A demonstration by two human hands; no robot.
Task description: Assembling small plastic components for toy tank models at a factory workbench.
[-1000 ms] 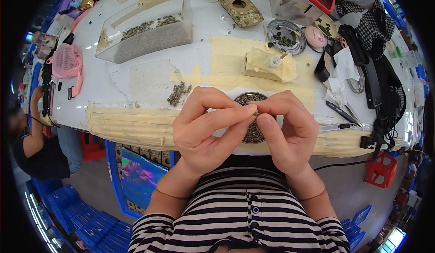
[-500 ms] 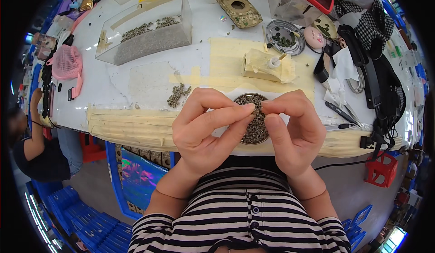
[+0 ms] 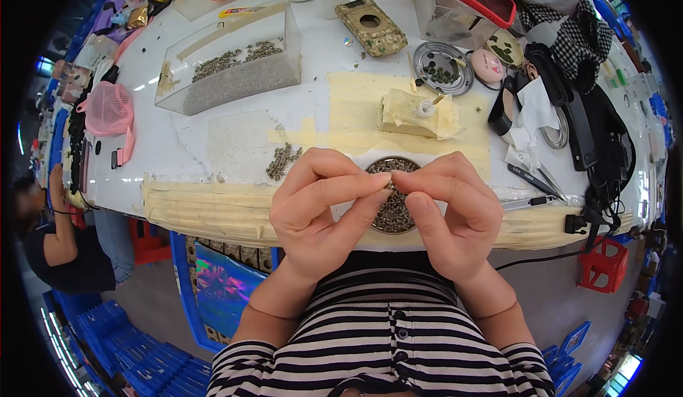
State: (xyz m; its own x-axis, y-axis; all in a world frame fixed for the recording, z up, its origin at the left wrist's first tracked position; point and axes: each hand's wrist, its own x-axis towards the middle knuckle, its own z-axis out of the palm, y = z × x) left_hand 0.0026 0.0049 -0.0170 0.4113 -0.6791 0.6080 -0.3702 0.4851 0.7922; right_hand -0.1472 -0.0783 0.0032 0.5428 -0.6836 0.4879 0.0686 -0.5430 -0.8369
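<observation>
Over a round dish (image 3: 393, 230) filled with small grey-brown pieces, both hands meet. My left hand (image 3: 313, 212) is closed in a pinch, its thumb and index fingertip around something too small to make out. My right hand (image 3: 459, 212) has its fingers bent, the index fingertip against or very near the left fingertips. A gap shows between the right index finger and thumb, with nothing visible in it. Left of the hands lies a loose pile of similar small pieces (image 3: 282, 162). Beyond the dish sits a tape-wrapped block (image 3: 405, 116) with a small white nozzle-like top.
A clear bin (image 3: 235, 87) of small pieces stands at the far left. Farther back are a camouflage toy tank hull (image 3: 370, 27) and a metal dish (image 3: 445, 87) of dark green bits. Tweezers (image 3: 530, 178) lie right. Another person (image 3: 71, 247) sits at the left.
My right index fingertip has moved left to the left hand's fingertips, narrowing the gap between the hands. The left hand keeps its pinch. The whole view has shifted slightly.
</observation>
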